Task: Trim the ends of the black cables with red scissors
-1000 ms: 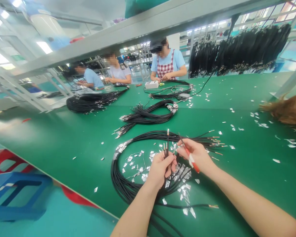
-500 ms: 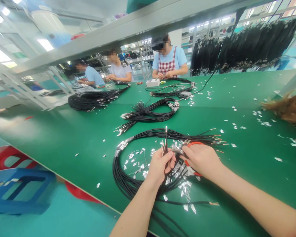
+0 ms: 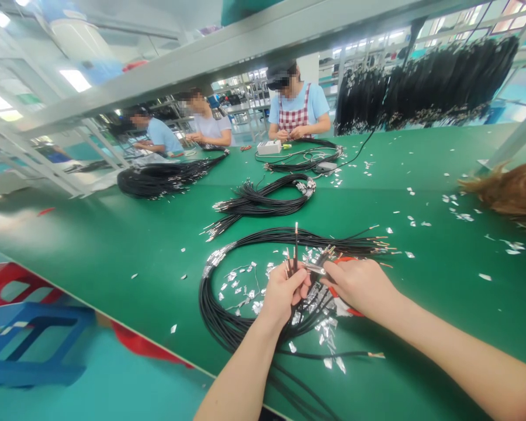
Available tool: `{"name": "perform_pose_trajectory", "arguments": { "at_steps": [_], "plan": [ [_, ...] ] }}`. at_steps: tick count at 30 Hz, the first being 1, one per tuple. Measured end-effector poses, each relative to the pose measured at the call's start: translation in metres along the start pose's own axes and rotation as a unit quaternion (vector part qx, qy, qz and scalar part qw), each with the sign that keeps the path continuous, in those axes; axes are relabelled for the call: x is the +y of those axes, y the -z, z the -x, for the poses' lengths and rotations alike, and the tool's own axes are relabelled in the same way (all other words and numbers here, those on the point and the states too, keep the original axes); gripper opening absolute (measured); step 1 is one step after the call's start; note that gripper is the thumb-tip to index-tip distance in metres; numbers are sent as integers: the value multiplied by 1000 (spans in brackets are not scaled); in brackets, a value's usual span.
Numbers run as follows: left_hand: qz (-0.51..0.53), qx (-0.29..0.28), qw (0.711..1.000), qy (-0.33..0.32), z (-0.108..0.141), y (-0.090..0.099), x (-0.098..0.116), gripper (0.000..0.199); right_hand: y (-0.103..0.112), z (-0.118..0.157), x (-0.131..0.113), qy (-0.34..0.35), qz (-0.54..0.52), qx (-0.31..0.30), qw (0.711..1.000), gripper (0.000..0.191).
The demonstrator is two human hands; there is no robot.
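My left hand [image 3: 284, 292] is closed around several black cables [image 3: 296, 248], whose stripped ends stick up above the fingers. One of them stands taller than the others. My right hand [image 3: 363, 285] grips red-handled pliers [image 3: 316, 269], their metal jaws beside the cables at my left fingertips. Partly hidden by my hands, a looped bundle of black cables [image 3: 210, 298] lies on the green table [image 3: 158, 245], bound with silvery wrap [image 3: 217, 257]. Scraps of foil [image 3: 328, 330] are scattered inside the loop and around it.
More coiled black cables [image 3: 267, 204] lie farther back, with another bundle [image 3: 158, 178] at left. Co-workers [image 3: 298, 111] sit across the table beneath a grey shelf beam [image 3: 201, 64]. Brown hair [image 3: 512, 190] shows at right. Blue [image 3: 35, 345] and red [image 3: 9, 280] stools stand at left.
The pliers' jaws have shifted slightly beside the cable ends. Both hands keep their hold, and the whole view has moved a little.
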State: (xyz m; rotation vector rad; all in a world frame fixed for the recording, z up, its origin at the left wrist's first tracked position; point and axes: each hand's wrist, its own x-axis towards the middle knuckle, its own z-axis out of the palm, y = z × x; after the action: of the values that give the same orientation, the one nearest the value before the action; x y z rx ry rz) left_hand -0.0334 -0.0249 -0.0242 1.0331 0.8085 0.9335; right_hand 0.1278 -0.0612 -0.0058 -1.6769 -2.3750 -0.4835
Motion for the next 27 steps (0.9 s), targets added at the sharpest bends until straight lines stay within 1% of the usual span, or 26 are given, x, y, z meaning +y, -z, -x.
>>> {"name": "perform_pose_trajectory", "arguments": {
  "at_steps": [7,15,19,23,27],
  "plan": [
    [-14,2,1000,1,1,-2,1,20,2,4,0,16,4,20,1000,19],
    [-13,-7,1000,6,0,0,-2,16,1,5,0,5,-9,8,1000,21],
    [-16,-7,1000,4,-1,0,-3,17,1,6,0,6,-13,14,1000,24],
    [-29,-9,1000,6,-2,2,-4,18,-3,9,4,13,-7,32,999,29],
    [-23,-16,999,27,-5,5,-4,18,-4,10,9,11,-11,84,996,31]
  ]
}}
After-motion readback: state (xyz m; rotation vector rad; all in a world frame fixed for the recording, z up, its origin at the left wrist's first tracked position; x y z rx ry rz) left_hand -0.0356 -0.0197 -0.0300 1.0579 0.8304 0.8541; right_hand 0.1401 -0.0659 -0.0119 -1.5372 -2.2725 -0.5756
